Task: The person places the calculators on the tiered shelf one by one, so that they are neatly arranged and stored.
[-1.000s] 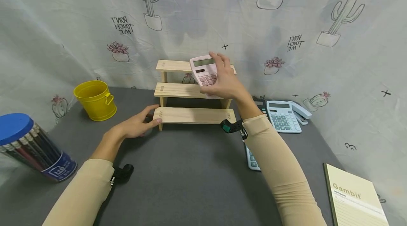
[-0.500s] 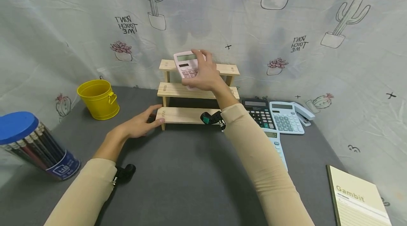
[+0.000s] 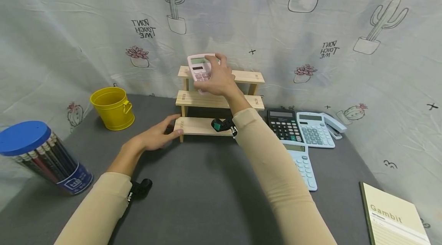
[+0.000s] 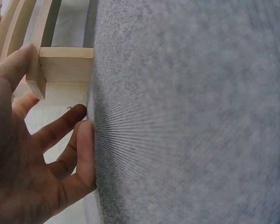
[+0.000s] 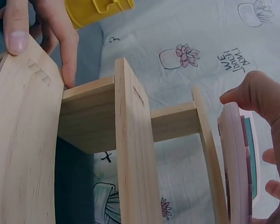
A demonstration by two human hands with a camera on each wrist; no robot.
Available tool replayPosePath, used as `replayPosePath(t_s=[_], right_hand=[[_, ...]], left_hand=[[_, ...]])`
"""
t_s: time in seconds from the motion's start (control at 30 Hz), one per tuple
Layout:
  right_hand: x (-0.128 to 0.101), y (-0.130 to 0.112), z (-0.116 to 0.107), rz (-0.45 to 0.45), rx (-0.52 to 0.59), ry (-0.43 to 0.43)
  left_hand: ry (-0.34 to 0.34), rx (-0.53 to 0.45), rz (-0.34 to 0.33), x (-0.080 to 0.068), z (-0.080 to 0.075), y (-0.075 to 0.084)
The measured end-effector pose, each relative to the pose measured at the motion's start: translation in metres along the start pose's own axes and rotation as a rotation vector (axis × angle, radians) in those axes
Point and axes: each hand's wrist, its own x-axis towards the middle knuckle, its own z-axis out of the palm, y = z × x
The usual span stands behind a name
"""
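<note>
A three-tier wooden shelf stand [image 3: 203,99] stands at the back of the grey table. My left hand [image 3: 154,136] grips the left end of its lowest board, thumb on top and index finger at the rear edge; the other fingers reach down beside it in the left wrist view. Up by the top tier, my right hand [image 3: 220,78] holds a pink calculator [image 3: 197,60] by its edges, display end up and keys facing me. The right wrist view shows that calculator [image 5: 236,158] edge-on, close beside the top board [image 5: 207,144]. My right hand covers part of its keypad.
On the right lie a black calculator [image 3: 284,125], two light-blue calculators [image 3: 315,130] and a light-blue stapler [image 3: 334,124]. A Gambit notebook [image 3: 395,214] is at the near right. A yellow bucket [image 3: 112,109] and a blue-lidded tub of pencils [image 3: 48,157] stand left. Behind hangs a patterned cloth [image 3: 221,15].
My right hand has carried the pink calculator leftward to the left part of the top tier, uncovering the calculators on the right. My left hand stays at the lowest board; the head view shifts slightly.
</note>
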Motion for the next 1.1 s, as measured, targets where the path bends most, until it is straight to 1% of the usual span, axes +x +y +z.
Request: replayPosePath(t_s=[0.2, 0.4, 0.47, 0.53, 0.57, 0.7, 0.8, 0.9, 1.1], right_hand=[[0.004, 0.001, 0.004, 0.044, -0.033, 0.018], [0.010, -0.001, 0.010, 0.102, -0.075, 0.090], [0.011, -0.003, 0.010, 0.117, -0.093, 0.100], [0.012, -0.005, 0.008, 0.115, -0.120, 0.081], [0.013, -0.006, 0.006, 0.108, -0.137, 0.057], [0.015, -0.007, -0.001, 0.061, -0.178, -0.083], [0.015, -0.003, -0.003, 0.039, -0.165, -0.150], [0.015, 0.001, -0.002, 0.037, -0.146, -0.150], [0.014, 0.000, 0.003, 0.031, -0.118, -0.118]], left_hand=[[0.002, -0.004, -0.009, 0.001, 0.002, 0.001], [-0.003, -0.009, -0.009, 0.003, 0.003, 0.003], [-0.007, -0.015, -0.007, 0.004, 0.003, 0.003], [-0.012, -0.030, -0.006, 0.005, 0.003, 0.002], [-0.017, -0.037, -0.007, 0.005, 0.003, 0.001], [-0.034, -0.068, -0.014, 0.006, 0.002, -0.001], [-0.040, -0.071, -0.015, 0.005, 0.001, 0.001], [-0.040, -0.066, -0.005, 0.006, 0.002, 0.001], [-0.029, -0.061, -0.022, 0.004, 0.003, -0.002]])
